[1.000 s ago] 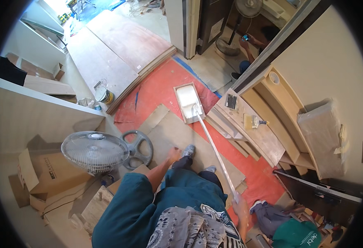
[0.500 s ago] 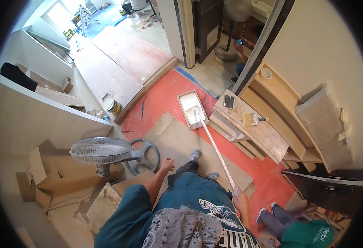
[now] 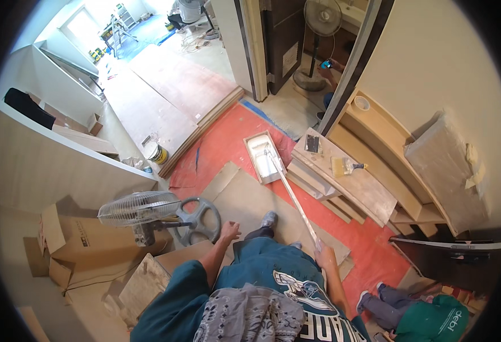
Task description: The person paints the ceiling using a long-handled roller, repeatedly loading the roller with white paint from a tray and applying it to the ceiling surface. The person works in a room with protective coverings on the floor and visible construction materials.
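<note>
Red sheeting covered the floor from the wearer's feet to a stack of boards at 11 o'clock, clock taken from the wearer's torso. On my feed the right hand had its fingers closed around the near end of a white pole. That pole ran toward 12 o'clock, its far end in a paint-smeared tray. The left hand hung at 11 o'clock, just beside the grey fan base, fingers loosely curled; I could not tell whether they held anything.

I checked the markings. The wearer's teal shirt carried a pale emblem above big white letters. At 9 o'clock, a cardboard box bore small dark print. A bucket between 10 and 11 had a yellow-and-dark label, its text too small for me. Between 3 and 4, a person in a green shirt showed white lettering. A brush lay on a plank between 1 and 2.
</note>
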A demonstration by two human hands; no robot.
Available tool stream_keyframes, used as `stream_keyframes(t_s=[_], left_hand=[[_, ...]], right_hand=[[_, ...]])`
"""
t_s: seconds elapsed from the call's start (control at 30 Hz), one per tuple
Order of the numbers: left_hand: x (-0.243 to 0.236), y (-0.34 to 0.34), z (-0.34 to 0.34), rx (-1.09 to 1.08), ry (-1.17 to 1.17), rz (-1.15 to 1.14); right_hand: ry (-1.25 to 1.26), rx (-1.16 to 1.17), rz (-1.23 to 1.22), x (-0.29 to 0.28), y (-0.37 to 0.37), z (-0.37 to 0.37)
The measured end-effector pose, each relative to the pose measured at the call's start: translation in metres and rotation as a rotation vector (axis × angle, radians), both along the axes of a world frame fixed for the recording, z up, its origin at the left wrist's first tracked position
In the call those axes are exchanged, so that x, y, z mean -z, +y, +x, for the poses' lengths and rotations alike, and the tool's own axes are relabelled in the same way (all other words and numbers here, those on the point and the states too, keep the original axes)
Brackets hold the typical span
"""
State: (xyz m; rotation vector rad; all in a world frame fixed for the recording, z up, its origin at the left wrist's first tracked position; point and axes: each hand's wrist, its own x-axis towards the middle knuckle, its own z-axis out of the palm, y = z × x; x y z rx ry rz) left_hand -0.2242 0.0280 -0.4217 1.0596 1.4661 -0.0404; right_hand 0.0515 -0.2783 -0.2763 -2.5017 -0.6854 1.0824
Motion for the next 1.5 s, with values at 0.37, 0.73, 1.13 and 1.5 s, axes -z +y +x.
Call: stream_keyframes(t_s=[0.37,0.73,1.13,1.5], left_hand=[[0.015,-0.001,0.009,0.038,-0.017,-0.037],[0.016,0.003,0.024,-0.011,-0.056,-0.035],[0.013,0.012,0.03,-0.011,-0.093,-0.034],[0.018,0.016,0.004,0.015,-0.073,-0.067]], right_hand=[[-0.029,0.005,0.084,-0.026,-0.002,0.0],[0.175,0.13,0.084,-0.099,-0.099,-0.03],[0.026,0.056,0.064,-0.066,-0.086,-0.027],[-0.03,-0.004,0.09,-0.073,-0.072,-0.014]])
